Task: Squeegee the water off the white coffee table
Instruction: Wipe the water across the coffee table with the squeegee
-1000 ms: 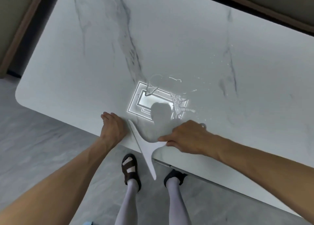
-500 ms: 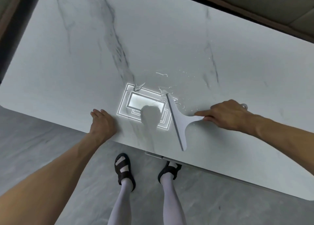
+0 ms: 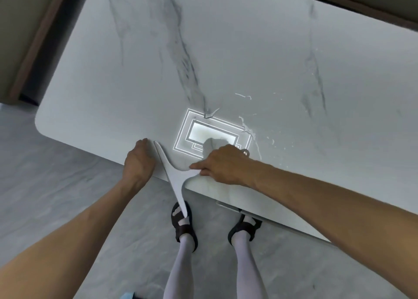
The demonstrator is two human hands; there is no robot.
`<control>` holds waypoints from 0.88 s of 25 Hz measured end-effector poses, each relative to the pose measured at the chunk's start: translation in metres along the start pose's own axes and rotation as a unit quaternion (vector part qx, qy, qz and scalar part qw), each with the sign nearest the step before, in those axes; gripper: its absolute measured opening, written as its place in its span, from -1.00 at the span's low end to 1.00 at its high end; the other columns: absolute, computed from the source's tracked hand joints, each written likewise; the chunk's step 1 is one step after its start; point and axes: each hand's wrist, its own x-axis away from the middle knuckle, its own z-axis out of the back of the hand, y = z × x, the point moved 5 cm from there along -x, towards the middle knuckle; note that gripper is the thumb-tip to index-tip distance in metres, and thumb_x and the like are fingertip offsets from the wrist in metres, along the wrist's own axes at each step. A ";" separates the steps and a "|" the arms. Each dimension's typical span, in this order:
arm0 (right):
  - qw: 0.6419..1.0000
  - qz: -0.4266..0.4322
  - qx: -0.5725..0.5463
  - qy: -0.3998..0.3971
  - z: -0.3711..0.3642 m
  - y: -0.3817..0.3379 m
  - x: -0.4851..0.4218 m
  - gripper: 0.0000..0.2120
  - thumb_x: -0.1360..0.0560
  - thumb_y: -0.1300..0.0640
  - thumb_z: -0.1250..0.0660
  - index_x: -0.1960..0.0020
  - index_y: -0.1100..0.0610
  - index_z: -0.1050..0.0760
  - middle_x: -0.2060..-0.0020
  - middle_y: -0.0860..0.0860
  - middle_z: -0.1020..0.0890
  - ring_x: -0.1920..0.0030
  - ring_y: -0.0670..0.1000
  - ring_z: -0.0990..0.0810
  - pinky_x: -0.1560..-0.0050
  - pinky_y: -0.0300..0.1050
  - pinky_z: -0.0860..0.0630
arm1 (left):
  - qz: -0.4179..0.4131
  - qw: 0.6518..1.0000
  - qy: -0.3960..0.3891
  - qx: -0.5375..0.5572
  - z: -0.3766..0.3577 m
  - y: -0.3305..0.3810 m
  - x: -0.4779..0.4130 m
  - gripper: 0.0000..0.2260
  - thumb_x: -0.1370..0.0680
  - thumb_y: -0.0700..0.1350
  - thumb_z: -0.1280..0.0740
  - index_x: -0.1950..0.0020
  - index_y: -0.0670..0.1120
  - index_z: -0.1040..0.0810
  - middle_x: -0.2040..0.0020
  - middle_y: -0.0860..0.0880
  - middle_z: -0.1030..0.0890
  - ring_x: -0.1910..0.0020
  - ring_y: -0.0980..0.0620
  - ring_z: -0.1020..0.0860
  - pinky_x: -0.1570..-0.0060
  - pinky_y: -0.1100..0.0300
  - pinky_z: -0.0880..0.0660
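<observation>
A white squeegee lies at the near edge of the white marbled counter, low in the middle of the frame. Its blade slants from the surface out past the rim, and the lower tip hangs over the floor above one sandal. The right hand is wrapped round the squeegee's handle, its forefinger stretched along the handle toward the blade. The left hand rests just beside the blade's upper end, palm down on the counter's rim, fingers laid forward and holding nothing. Thin streaks and beads of water lie right of centre, beyond the right hand, near a bright reflection of a rectangular ceiling light. Grey veins cross the stone. Under the rim stand two legs in white stockings, the other sandal on the grey floor. A dark wood-edged strip runs along the upper left.
</observation>
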 end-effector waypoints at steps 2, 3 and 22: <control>1.000 -0.004 0.023 0.018 0.004 0.027 0.006 -0.62 -0.67 -0.12 -0.04 -0.47 -0.29 -0.27 -0.15 0.02 -0.63 -0.14 0.13 -0.58 0.11 -0.09 -0.30 | -0.031 0.999 -0.008 -0.018 -0.005 0.002 -0.002 -0.59 -0.47 -0.38 -0.14 -0.32 -0.22 -0.35 -0.25 -0.21 -0.45 -0.09 -0.28 -0.50 -0.01 -0.01 -0.42; 0.999 -0.017 0.024 0.030 0.007 0.047 0.016 -0.63 -0.66 -0.13 -0.04 -0.45 -0.32 -0.27 -0.16 -0.01 -0.63 -0.14 0.12 -0.58 0.11 -0.09 -0.31 | -0.043 0.999 -0.015 -0.018 -0.009 0.004 -0.002 -0.60 -0.45 -0.39 -0.15 -0.29 -0.23 -0.36 -0.23 -0.20 -0.43 -0.04 -0.25 -0.50 0.05 0.01 -0.40; 0.981 -0.158 -0.064 0.095 0.067 0.140 0.022 -0.66 -0.65 -0.12 -0.06 -0.39 -0.34 -0.36 -0.23 -0.07 -0.62 -0.20 0.10 -0.55 -0.08 -0.03 -0.39 | -0.076 0.997 -0.032 -0.010 -0.017 0.090 -0.029 -0.53 -0.52 -0.31 -0.20 -0.43 -0.20 -0.25 -0.38 -0.24 -0.33 -0.27 -0.24 -0.43 -0.18 0.00 -0.42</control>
